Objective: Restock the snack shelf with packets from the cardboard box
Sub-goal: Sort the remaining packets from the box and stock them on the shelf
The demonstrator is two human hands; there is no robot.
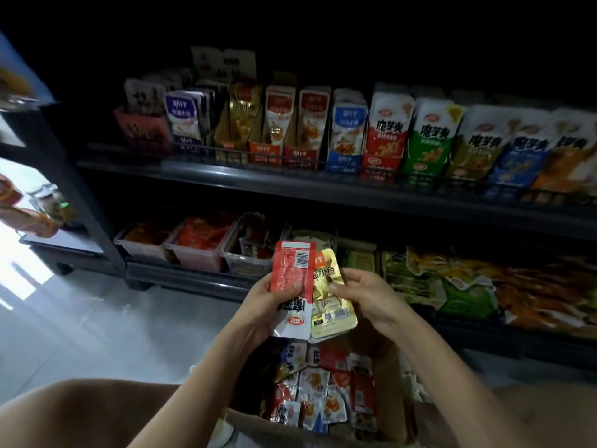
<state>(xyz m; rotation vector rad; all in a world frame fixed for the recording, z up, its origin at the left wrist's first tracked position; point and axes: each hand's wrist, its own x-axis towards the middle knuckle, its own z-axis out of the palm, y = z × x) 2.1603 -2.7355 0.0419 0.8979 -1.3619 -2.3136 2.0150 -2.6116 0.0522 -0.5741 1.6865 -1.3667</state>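
My left hand [274,300] grips a red and white snack packet [292,273], barcode side up. Overlapping it on the right is a gold packet [329,305], which my right hand [361,295] holds with the thumb on its face. Both packets hover above the open cardboard box [387,383], which holds several mixed red, white and blue packets [323,392]. Ahead is the dark snack shelf [290,181], with upright packet rows on the upper tier and trays on the lower tier.
Clear trays [197,250] of red snacks sit on the lower tier at left, with loose green and orange bags [468,286] at right. A grey floor [97,318] lies to the left. Another rack [32,189] stands at the far left. My knees frame the box.
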